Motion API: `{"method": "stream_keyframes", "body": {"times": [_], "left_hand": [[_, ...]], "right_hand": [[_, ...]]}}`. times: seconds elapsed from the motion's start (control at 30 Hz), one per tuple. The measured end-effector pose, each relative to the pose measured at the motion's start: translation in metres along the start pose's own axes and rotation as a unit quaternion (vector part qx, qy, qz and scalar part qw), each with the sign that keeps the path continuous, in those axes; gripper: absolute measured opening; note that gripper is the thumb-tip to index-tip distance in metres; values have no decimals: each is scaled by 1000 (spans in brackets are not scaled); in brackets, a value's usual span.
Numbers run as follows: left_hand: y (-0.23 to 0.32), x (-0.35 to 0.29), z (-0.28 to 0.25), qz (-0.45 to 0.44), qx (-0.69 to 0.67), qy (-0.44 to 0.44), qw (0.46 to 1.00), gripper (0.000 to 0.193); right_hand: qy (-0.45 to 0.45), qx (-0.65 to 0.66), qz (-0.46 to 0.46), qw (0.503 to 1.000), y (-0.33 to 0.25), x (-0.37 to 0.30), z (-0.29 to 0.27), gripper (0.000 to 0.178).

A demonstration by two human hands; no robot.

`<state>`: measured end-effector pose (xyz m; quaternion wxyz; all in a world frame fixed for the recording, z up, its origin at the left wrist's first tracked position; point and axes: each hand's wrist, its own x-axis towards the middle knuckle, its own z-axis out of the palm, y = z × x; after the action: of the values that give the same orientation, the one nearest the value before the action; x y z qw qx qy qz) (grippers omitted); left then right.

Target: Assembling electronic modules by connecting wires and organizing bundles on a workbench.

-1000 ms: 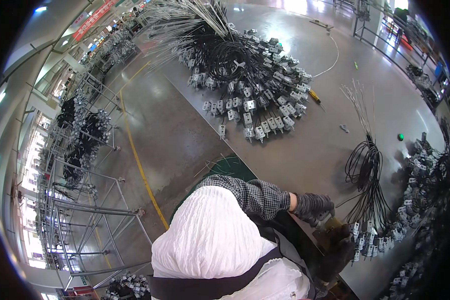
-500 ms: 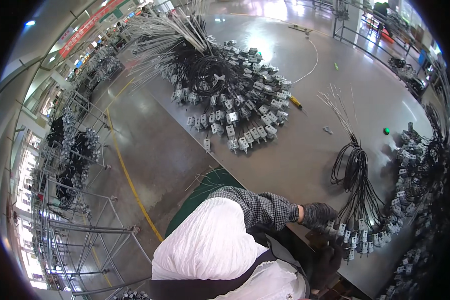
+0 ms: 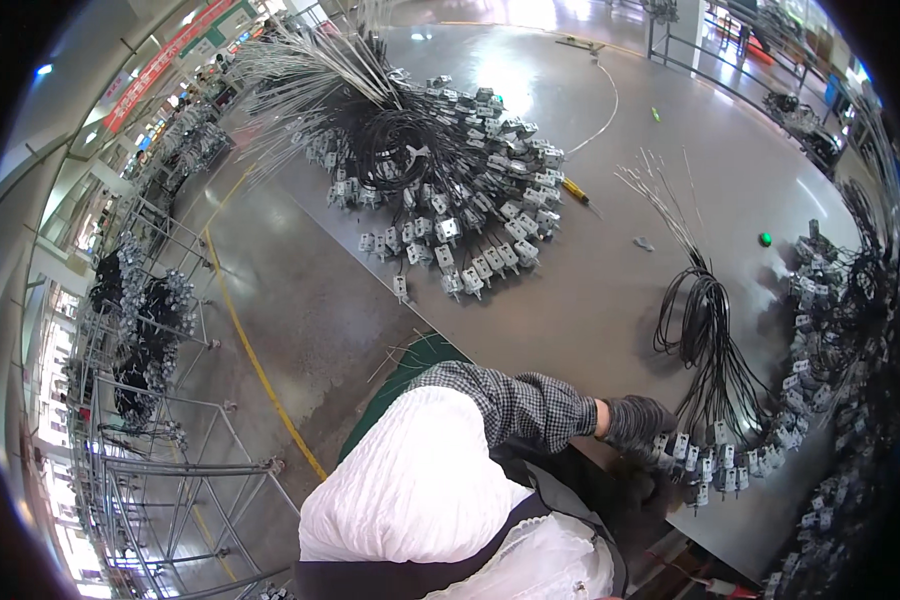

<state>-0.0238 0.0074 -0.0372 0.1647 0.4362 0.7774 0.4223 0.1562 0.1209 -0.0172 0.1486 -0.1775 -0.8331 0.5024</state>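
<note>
My left hand (image 3: 638, 420), in a dark striped glove under a checked sleeve, is at the table's near edge. Its fingers curl over a small grey metal fitting (image 3: 661, 443) at the rim of a cable bundle; the fingertips are partly hidden. Dark and blurred, my right hand (image 3: 646, 490) is in shadow just below, its fingers not distinguishable. The bundle of looped black cables (image 3: 705, 320) lies on the table with bare wires fanning away from me. Several block-shaped metal fittings (image 3: 727, 468) line its near end.
A larger cable pile (image 3: 440, 190) with many fittings lies at the far left of the metal table (image 3: 560, 310). A yellow-handled tool (image 3: 575, 190) and a green round object (image 3: 765, 240) lie on it. More fittings (image 3: 805, 385) crowd the right; metal racks (image 3: 170, 465) stand left.
The view has shifted slightly. My right hand has moved up and inward, closer beneath the left, and is darker and less distinct. My left hand stays at the bundle's near fittings.
</note>
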Motion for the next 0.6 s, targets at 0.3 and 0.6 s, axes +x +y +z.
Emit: {"method": "stream_keyframes", "body": {"times": [0.3, 0.6], "left_hand": [[26, -8, -25, 34, 39, -35, 998, 52], [33, -6, -18, 20, 105, 2, 994, 54]], "right_hand": [[-90, -36, 114, 989, -47, 1, -7, 22], [-19, 56, 83, 995, -35, -3, -1, 19]]}}
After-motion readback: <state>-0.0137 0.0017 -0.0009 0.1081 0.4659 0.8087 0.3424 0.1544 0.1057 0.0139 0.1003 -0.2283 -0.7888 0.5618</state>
